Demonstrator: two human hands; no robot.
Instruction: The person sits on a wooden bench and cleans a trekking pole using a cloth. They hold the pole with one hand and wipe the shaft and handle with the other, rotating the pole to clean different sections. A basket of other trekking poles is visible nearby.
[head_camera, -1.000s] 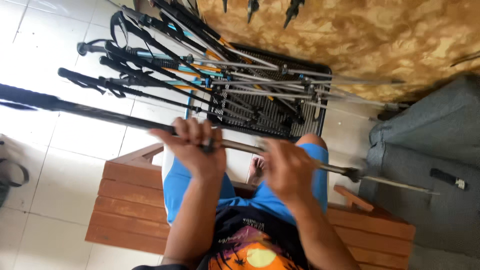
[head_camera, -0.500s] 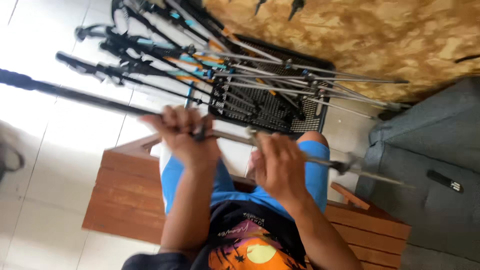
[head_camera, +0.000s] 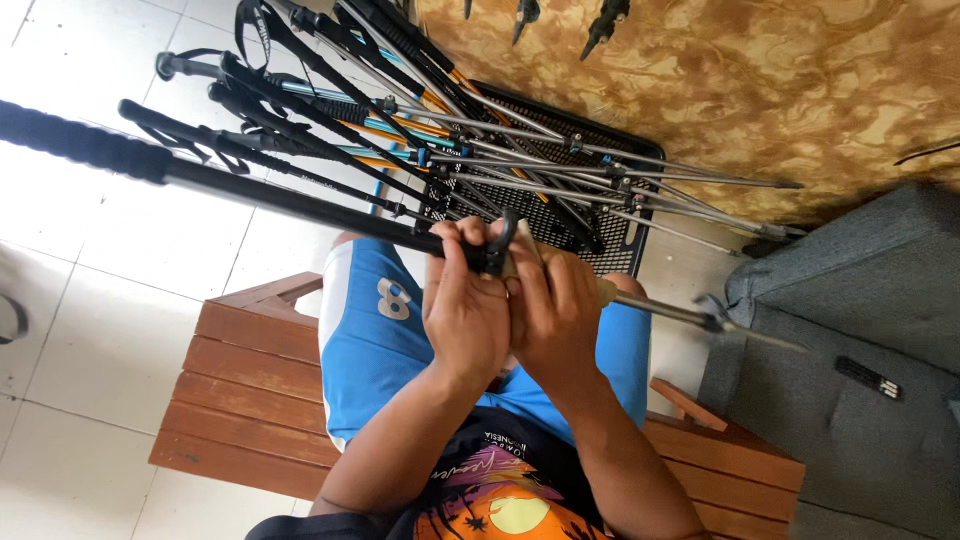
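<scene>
both hands (head_camera: 510, 300) close together, seemingly clenched

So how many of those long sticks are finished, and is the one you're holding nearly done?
I cannot count finished ones: a pile of poles lies across the black mesh crate, but nothing shows which were worked on. In hand is one black pole, held across the lap; the left hand and right hand meet at its clamp. Its thin metal end sticks out, so it looks mid-adjustment.

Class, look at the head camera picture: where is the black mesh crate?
The black mesh crate lies on the tiled floor just beyond the person's knees, upper centre of the head view, under the pile of trekking poles.
</scene>
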